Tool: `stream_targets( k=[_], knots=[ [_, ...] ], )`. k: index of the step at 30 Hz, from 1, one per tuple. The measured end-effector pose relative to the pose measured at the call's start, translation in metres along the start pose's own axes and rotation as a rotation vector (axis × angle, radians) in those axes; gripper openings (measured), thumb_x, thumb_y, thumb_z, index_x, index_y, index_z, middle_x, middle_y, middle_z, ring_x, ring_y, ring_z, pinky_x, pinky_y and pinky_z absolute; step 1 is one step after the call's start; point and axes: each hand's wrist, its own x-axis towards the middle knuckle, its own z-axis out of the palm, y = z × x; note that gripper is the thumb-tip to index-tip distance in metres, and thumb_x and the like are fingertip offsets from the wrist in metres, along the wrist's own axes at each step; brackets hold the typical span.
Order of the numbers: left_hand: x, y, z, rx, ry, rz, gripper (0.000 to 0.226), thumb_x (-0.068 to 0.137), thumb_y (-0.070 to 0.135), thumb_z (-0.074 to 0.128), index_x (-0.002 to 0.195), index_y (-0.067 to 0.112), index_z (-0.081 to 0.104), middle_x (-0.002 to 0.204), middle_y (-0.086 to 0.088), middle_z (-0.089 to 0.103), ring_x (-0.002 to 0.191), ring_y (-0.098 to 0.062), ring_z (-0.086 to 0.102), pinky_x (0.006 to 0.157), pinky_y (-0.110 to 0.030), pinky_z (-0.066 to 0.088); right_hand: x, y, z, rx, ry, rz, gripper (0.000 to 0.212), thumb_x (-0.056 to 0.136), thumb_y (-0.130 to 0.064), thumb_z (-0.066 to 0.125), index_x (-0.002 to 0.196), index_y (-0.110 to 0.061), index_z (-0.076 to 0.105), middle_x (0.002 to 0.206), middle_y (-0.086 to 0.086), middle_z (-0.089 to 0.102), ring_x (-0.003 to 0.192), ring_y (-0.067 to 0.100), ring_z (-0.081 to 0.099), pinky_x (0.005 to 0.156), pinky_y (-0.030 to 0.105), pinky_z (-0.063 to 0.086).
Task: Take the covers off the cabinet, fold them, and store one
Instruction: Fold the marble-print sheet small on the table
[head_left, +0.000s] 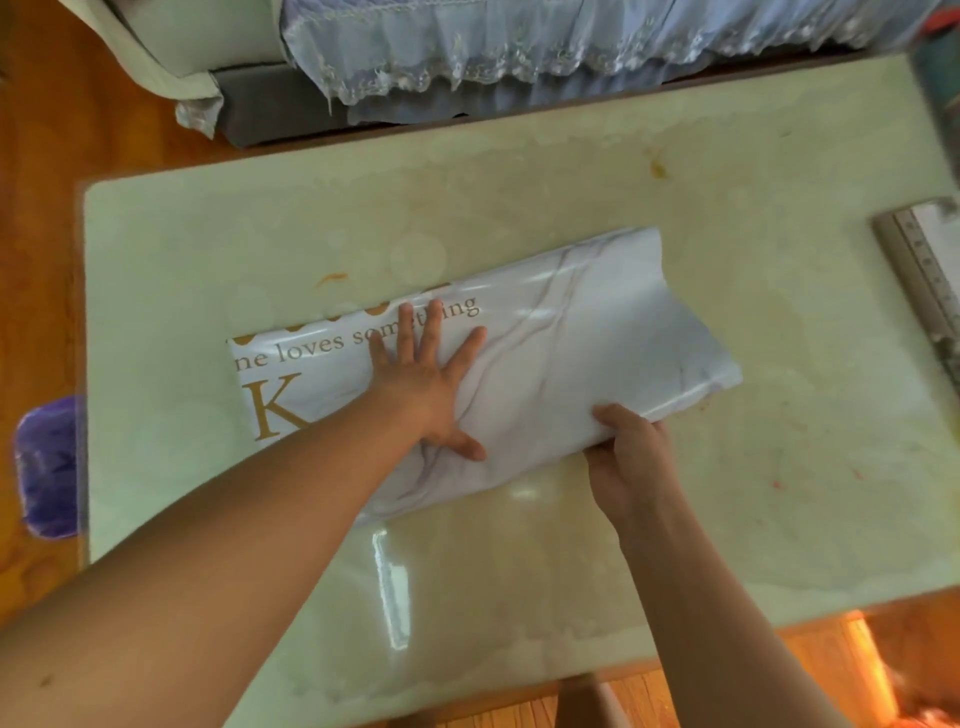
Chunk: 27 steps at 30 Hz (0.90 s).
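My left hand (426, 387) lies flat, fingers spread, pressing the cover (545, 364) onto the surface (779, 467); my right hand (631, 452) pinches its near edge. It's partly folded, I judge; storing remains.

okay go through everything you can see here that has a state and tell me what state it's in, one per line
cover: folded over, lying on the table, glossy, right end curling up
left hand: open, fingers spread, pressing flat on the cover
right hand: closed on the cover's near right edge
table: stained with orange marks
ruler: lying flat at the table's right edge
lace fabric: hanging past the far edge
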Motion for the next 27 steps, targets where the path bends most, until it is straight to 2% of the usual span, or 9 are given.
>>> stream_targets(
  k=[4,8,12,14,16,18,20,23,27],
  knots=[
    [0.006,-0.005,0.006,-0.063,0.016,0.024,0.154,0.045,0.097,0.065,0.14,0.045,-0.045,0.139,-0.011,-0.063,0.133,-0.045,-0.051,0.113,-0.074,-0.01,-0.026,-0.009,0.011,-0.277,-0.153,-0.219,0.052,0.08,0.017,0.052,0.121,-0.012,0.062,0.115,0.008,0.072,0.108,0.027,0.068,0.083,0.041,0.056],
    [0.006,-0.003,0.011,-0.128,0.08,0.068,0.146,0.051,0.097,0.061,0.141,0.047,-0.043,0.144,-0.009,-0.059,0.135,-0.043,-0.049,0.112,-0.074,-0.015,-0.056,-0.006,0.029,-0.652,-0.29,-0.522,0.028,0.081,0.014,0.056,0.097,-0.008,0.061,0.087,0.011,0.069,0.083,0.02,0.067,0.068,0.034,0.054],
    [-0.003,-0.027,0.013,-0.432,0.302,0.15,0.098,0.084,0.072,0.061,0.159,0.047,0.004,0.169,0.003,-0.017,0.155,-0.022,-0.02,0.125,-0.054,-0.001,-0.07,0.018,0.035,-1.0,-0.317,-0.712,0.007,0.082,-0.014,0.053,0.089,-0.012,0.054,0.069,-0.016,0.052,0.063,0.0,0.051,0.059,0.016,0.038],
    [-0.014,-0.045,0.009,-0.954,0.405,0.149,0.065,0.096,0.047,0.064,0.154,0.036,0.037,0.167,0.005,0.025,0.152,-0.009,0.019,0.123,-0.032,0.019,-0.079,0.028,0.037,-1.147,-0.326,-0.848,0.025,0.084,-0.016,0.05,0.102,-0.004,0.063,0.083,-0.012,0.061,0.075,-0.01,0.053,0.068,0.008,0.038],
    [-0.036,-0.07,0.009,-1.572,0.535,0.012,0.041,0.099,0.031,0.065,0.139,0.024,0.061,0.143,0.003,0.06,0.126,-0.004,0.054,0.108,-0.018,0.04,-0.09,0.038,0.046,-1.222,-0.428,-0.924,0.048,0.085,-0.012,0.05,0.132,-0.012,0.06,0.124,-0.012,0.066,0.109,-0.013,0.054,0.088,0.011,0.044],
    [-0.07,-0.106,0.022,-2.109,0.519,-0.126,0.031,0.1,0.038,0.059,0.119,0.016,0.071,0.112,-0.004,0.075,0.096,-0.013,0.07,0.088,-0.027,0.054,-0.094,0.055,0.056,-1.262,-0.561,-1.027,0.063,0.084,-0.006,0.054,0.145,-0.017,0.05,0.147,-0.009,0.052,0.134,0.004,0.049,0.106,0.019,0.042],
    [-0.109,-0.134,0.045,-2.519,0.266,-0.091,0.051,0.101,0.057,0.046,0.109,0.014,0.073,0.103,-0.01,0.074,0.09,-0.025,0.071,0.081,-0.036,0.052,-0.09,0.08,0.068,-1.392,-0.657,-1.144,0.057,0.074,0.004,0.059,0.129,-0.012,0.058,0.149,-0.002,0.051,0.137,0.022,0.049,0.11,0.032,0.044],
    [-0.139,-0.143,0.082,-2.495,0.081,-0.109,0.07,0.097,0.071,0.036,0.131,0.016,0.066,0.125,-0.014,0.071,0.115,-0.034,0.068,0.1,-0.05,0.048,-0.082,0.129,0.073,-1.681,-0.779,-1.211,0.035,0.073,0.001,0.054,0.104,-0.014,0.057,0.148,0.002,0.053,0.139,0.032,0.045,0.106,0.049,0.044],
    [-0.125,-0.13,0.111,-1.913,0.412,-0.438,0.032,0.096,0.039,0.064,0.119,0.016,0.064,0.117,-0.011,0.072,0.102,-0.027,0.07,0.094,-0.043,0.055,-0.067,0.154,0.066,-1.774,-0.794,-1.248,0.028,0.085,0.002,0.057,0.11,-0.011,0.06,0.148,0.01,0.052,0.141,0.035,0.043,0.109,0.056,0.039]
  ],
)
